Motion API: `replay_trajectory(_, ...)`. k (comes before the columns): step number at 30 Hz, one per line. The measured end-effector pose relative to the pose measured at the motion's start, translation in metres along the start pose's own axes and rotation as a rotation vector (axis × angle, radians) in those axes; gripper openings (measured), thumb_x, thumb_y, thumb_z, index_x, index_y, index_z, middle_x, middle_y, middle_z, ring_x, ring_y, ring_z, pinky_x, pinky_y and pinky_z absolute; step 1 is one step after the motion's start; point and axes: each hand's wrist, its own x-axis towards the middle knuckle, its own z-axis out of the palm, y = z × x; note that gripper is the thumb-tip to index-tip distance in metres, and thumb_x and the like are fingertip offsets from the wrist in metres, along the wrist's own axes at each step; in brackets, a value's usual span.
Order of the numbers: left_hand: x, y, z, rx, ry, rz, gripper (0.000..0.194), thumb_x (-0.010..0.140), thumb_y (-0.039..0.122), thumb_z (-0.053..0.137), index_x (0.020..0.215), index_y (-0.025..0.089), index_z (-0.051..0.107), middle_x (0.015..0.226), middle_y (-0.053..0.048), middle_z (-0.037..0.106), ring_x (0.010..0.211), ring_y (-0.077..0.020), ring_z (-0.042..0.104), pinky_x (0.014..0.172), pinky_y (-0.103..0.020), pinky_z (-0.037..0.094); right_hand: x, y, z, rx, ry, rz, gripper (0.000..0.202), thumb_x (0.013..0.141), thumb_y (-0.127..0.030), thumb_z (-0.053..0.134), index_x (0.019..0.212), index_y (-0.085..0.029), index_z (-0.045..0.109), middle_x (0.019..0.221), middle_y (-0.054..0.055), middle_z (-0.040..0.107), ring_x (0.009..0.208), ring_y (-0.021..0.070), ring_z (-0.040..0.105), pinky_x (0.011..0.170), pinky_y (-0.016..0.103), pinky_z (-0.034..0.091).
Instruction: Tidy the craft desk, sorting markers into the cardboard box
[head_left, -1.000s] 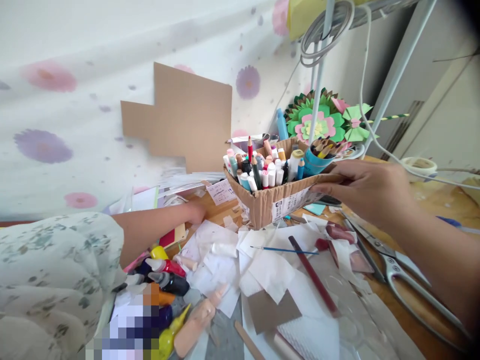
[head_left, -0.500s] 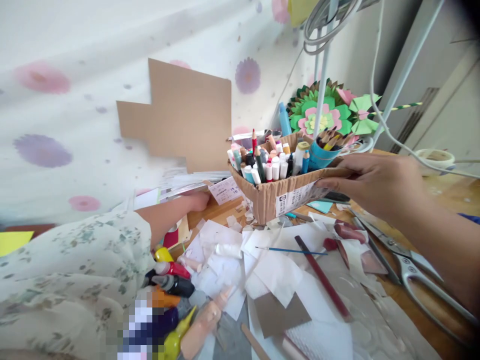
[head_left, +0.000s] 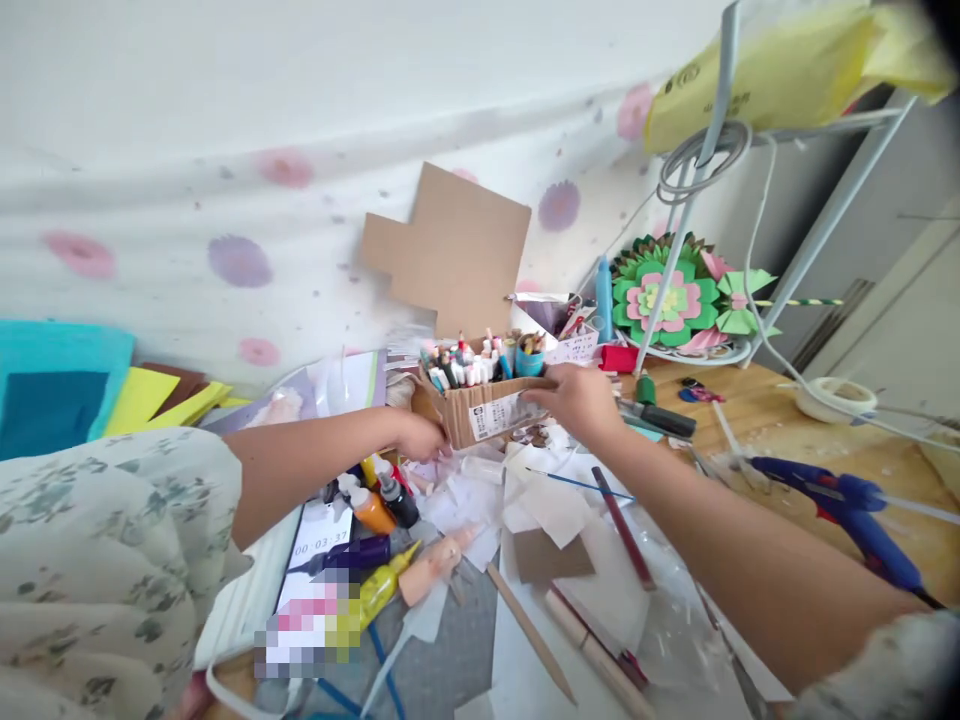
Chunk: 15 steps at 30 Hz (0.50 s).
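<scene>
A torn-edged cardboard box (head_left: 463, 420) full of markers (head_left: 472, 368) stands near the back of the table, a blue cup of pencils (head_left: 529, 360) in its right end. My right hand (head_left: 581, 395) is closed on the box's right rim, thumb in front. By its lower left corner is my left hand (head_left: 424, 437), fingers curled together and pointing down. Those fingertips are partly hidden, and whether they grip the box or the scraps under it does not show. White paper scraps (head_left: 465, 505) lie just in front of both hands.
Paint bottles (head_left: 373, 510) crowd the left front. A paintbrush (head_left: 577, 484), a dark red stick (head_left: 622, 525) and a pencil (head_left: 532, 635) lie on papers. A blue glue gun (head_left: 862, 510) rests at right. Paper flowers (head_left: 664, 300) stand behind a white metal frame (head_left: 664, 285).
The box has gone farther back with my right hand still on it. My left hand has come from beyond the box's left side to its lower left corner. The view has widened.
</scene>
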Motion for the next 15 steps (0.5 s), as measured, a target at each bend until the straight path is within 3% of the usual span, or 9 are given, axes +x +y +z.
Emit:
replay_trajectory(3,-0.030,0.002,-0.004,-0.176,0.002,0.013,0.025,0.085,0.025,0.064,0.108,0.014,0.062,0.111,-0.007,0.064,0.099,-0.0207,0.062,0.087,-0.041,0.053,0.005,-0.016,0.025,-0.030,-0.100,-0.014,0.030,0.082,-0.047,0.060,0.073,-0.019,0.065,0.080,0.007,0.068,0.074,0.0190,0.059,0.063,0.026,0.034)
replay_trajectory(7,-0.057,-0.017,-0.004,-0.345,0.192,-0.152,0.017,0.085,0.027,0.064,0.094,0.012,0.065,0.096,-0.004,0.066,0.089,-0.0185,0.063,0.081,-0.038,0.053,0.006,-0.032,0.054,-0.058,-0.153,-0.017,0.031,0.086,-0.048,0.054,0.084,-0.019,0.066,0.092,0.009,0.068,0.085,0.0214,0.061,0.068,0.027,0.037)
replay_trajectory(11,-0.059,-0.036,0.007,-0.532,0.408,-0.349,0.023,0.090,0.033,0.057,0.096,0.012,0.062,0.089,-0.003,0.064,0.076,-0.0148,0.062,0.070,-0.032,0.054,0.003,-0.049,0.078,-0.071,-0.218,0.019,0.034,0.089,-0.049,0.050,0.093,-0.019,0.066,0.100,0.012,0.067,0.090,0.0234,0.061,0.070,0.029,0.040)
replay_trajectory(15,-0.047,-0.039,0.014,-0.695,0.509,-0.452,0.026,0.090,0.032,0.057,0.107,0.012,0.059,0.096,-0.005,0.063,0.079,-0.0150,0.062,0.069,-0.032,0.055,0.007,-0.063,0.094,-0.061,-0.264,0.012,0.036,0.089,-0.049,0.049,0.101,-0.018,0.064,0.103,0.012,0.065,0.092,0.0236,0.061,0.073,0.030,0.042)
